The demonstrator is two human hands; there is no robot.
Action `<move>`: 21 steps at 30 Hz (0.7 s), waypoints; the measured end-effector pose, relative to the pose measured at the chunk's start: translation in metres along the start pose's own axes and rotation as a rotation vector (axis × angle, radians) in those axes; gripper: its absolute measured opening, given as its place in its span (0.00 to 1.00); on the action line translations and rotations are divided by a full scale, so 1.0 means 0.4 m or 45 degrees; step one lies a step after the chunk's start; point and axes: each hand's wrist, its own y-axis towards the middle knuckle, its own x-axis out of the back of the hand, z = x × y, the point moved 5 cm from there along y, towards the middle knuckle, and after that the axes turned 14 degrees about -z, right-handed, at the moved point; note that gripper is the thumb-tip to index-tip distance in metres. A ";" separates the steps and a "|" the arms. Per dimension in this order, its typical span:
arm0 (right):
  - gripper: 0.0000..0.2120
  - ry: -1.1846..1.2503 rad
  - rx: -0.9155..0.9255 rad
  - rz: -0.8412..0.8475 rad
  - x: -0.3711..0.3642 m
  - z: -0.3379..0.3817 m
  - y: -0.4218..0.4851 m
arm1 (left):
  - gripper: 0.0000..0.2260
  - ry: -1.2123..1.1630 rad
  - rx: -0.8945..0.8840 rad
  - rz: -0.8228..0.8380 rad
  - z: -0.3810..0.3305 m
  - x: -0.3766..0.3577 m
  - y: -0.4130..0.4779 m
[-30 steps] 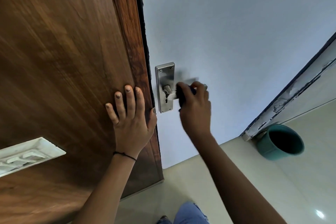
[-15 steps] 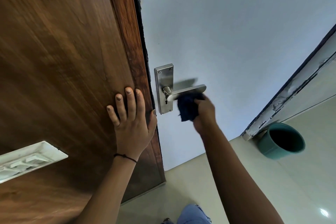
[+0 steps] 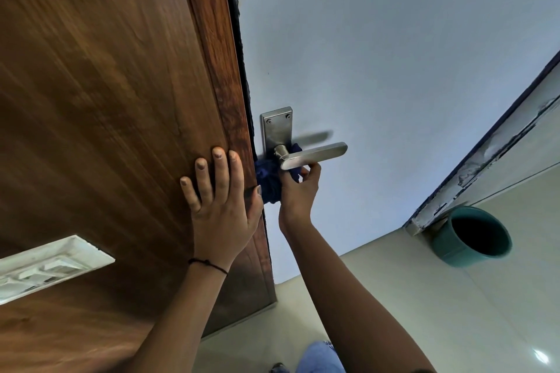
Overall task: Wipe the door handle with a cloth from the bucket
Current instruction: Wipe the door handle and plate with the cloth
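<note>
Under handle [image 3: 313, 154], your right hand [image 3: 298, 194] pinches cloth [image 3: 268, 180], bunched against plate [image 3: 276, 130] at lever base. Your left hand [image 3: 219, 206] spread flat on wood frame [image 3: 224, 94]. Bucket [image 3: 472, 236] well right, on floor [image 3: 394, 281].

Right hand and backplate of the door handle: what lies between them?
In the head view, the bunched dark blue cloth lies between the right hand and the backplate.
</note>
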 end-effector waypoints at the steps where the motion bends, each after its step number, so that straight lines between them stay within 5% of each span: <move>1: 0.21 -0.010 0.033 -0.018 0.001 0.002 0.003 | 0.36 0.000 0.000 -0.004 -0.001 0.001 0.000; 11: 0.19 -0.360 0.053 -0.120 0.090 -0.052 0.045 | 0.34 0.007 0.020 0.037 0.002 0.000 -0.003; 21: 0.20 -0.109 -0.157 -0.209 0.341 0.064 0.098 | 0.35 -0.442 0.396 0.096 -0.117 0.027 0.018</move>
